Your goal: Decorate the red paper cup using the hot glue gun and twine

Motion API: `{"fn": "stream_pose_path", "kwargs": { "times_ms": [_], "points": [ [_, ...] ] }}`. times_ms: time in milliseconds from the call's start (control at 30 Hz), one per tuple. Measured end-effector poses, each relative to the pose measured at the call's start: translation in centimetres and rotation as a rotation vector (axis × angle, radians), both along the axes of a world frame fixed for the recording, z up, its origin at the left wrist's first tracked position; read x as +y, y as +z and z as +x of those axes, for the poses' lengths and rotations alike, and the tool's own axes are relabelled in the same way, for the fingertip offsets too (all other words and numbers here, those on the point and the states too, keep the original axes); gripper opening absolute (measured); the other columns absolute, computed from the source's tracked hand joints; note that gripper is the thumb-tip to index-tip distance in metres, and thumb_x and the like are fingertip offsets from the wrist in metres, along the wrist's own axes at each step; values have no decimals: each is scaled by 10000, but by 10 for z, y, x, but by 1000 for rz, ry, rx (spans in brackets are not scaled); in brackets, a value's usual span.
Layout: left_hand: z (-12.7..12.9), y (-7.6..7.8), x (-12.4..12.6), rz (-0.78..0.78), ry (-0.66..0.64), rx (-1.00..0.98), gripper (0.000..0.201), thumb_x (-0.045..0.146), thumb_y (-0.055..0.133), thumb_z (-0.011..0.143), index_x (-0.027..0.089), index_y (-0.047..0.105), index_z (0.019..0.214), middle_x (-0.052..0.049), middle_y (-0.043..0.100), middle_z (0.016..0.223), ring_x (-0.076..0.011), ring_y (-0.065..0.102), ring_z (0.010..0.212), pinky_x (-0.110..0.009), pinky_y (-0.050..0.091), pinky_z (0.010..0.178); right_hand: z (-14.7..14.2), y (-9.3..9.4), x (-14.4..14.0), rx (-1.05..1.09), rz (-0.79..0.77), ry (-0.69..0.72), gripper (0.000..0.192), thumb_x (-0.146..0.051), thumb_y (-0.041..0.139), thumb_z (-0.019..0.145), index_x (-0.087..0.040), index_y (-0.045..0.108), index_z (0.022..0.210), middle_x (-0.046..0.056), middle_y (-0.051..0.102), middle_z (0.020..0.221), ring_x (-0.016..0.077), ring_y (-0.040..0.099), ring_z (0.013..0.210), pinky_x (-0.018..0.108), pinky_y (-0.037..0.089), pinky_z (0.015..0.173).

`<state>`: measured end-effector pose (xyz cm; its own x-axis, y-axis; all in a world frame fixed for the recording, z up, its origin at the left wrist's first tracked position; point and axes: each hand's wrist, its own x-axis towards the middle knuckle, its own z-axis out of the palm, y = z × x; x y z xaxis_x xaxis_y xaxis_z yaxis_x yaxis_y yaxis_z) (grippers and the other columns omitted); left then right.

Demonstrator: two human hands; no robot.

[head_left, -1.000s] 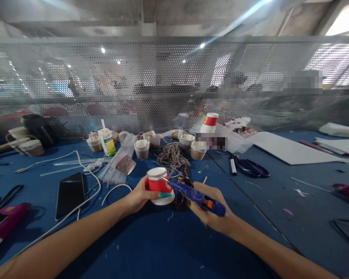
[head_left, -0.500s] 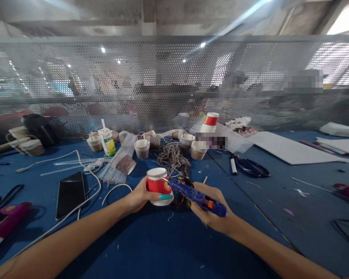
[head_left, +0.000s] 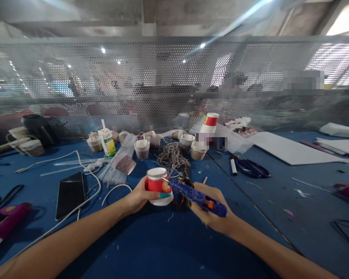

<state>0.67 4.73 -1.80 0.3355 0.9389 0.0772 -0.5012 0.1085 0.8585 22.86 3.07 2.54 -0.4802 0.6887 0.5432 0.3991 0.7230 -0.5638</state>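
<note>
My left hand (head_left: 142, 195) is closed around a red and white paper cup (head_left: 157, 186), its thumb across the red band. The cup is upside down, with its wider rim toward the table. My right hand (head_left: 211, 201) grips a blue hot glue gun (head_left: 199, 195). Its metal nozzle points left and meets the upper right side of the cup; whether it touches cannot be made out. Fine glue strands cling to the gun's barrel. Behind the cup lies a heap of grey-brown cord (head_left: 173, 158).
Several cord-wrapped cups (head_left: 142, 149) stand along the back, near a drink carton (head_left: 107, 143). A phone (head_left: 71, 195) and white cable lie left. Blue-handled scissors (head_left: 253, 167), a white marker (head_left: 233, 166) and white board (head_left: 293, 149) are right. A perforated metal screen (head_left: 168, 77) rises behind.
The cup has turned slightly in my left hand, so its round gold emblem shows more. My left thumb has shifted a little. The glue gun stays almost in place.
</note>
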Motion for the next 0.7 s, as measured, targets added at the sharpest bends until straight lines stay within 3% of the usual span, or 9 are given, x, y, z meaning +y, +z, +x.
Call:
{"fn": "stream_pose_path", "kwargs": {
  "times_ms": [700],
  "points": [
    [-2, -3, 0, 6, -48, -29, 621, 113, 807, 492, 149, 600, 1076, -76, 714, 937, -230, 663, 854, -373, 493, 821, 1, -2, 1, 24, -41, 6, 223, -119, 487, 713, -220, 333, 587, -66, 397, 473, 72, 367, 404, 217, 285, 402]
  ]
}}
